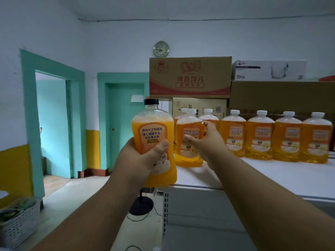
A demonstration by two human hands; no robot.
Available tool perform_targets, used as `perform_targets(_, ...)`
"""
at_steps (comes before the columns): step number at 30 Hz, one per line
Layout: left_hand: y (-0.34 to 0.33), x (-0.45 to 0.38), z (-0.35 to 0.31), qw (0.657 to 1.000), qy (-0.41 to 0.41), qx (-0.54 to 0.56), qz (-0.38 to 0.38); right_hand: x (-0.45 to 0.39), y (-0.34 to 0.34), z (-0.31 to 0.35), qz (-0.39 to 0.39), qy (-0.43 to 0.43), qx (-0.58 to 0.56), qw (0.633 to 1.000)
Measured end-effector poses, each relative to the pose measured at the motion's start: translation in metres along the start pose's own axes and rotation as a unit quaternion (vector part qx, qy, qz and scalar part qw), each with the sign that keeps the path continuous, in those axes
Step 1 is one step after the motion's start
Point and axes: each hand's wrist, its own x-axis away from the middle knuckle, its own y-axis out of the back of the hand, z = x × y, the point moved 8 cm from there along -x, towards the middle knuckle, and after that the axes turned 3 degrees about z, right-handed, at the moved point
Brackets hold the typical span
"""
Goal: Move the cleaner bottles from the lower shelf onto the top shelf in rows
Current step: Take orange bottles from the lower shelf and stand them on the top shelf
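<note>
Orange black-capped cleaner bottle (pixel 154 142) gripped in left hand (pixel 143 158) beside top shelf (pixel 272 176); right hand (pixel 204 142) grips white-capped bottle (pixel 189 140) standing on it.

Both bare forearms reach forward and up from the bottom of the view. The left hand (pixel 145 156) is raised, its fingers wrapped behind a bottle (pixel 154 142) and the thumb pressed flat across its front. The right hand (pixel 204 140) stretches further ahead, thumb pointing left, fingers curled round the side of a second bottle (pixel 189 140).
</note>
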Motion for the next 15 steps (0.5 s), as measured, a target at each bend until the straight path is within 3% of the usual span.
perform_targets(7, -0.01, -0.016, 0.018, 1.0, 0.007, 0.007, 0.018, -0.016, -0.013, 0.005, 0.012, 0.021, 0.188, 0.982)
perform_targets(15, -0.018, -0.022, 0.015, 1.0, 0.009, 0.005, 0.027, -0.021, -0.01, 0.005, -0.014, 0.001, 0.214, 0.977)
